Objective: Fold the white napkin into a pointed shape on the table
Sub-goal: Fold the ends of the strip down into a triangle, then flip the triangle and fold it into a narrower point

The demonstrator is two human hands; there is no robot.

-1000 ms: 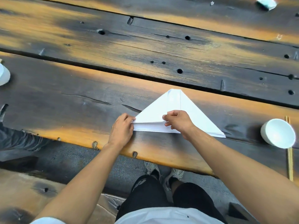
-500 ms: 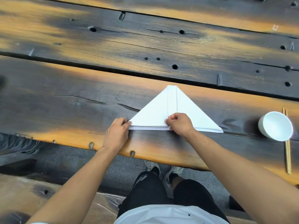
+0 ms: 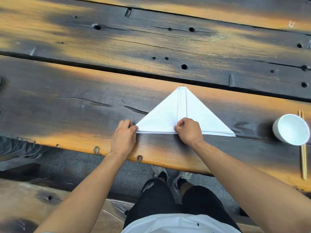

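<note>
The white napkin [image 3: 161,118] lies flat on the dark wooden table [image 3: 84,106] as a wide triangle, its point away from me and its long base toward me. Two flaps meet along a centre line. My left hand [image 3: 124,136] pinches the napkin's left corner with curled fingers. At the middle of the base my right hand [image 3: 189,130] pinches the edge where the flaps meet. The right corner lies free on the wood.
A white bowl [image 3: 292,129] stands at the right edge of the table beside a pair of wooden chopsticks [image 3: 303,153]. The table's front edge runs just below my hands; a wooden bench [image 3: 33,204] and my legs are beneath.
The lifted base layers have been pressed down flat, and both hands slid slightly along the base edge. The view shifted, so the far objects left the frame.
</note>
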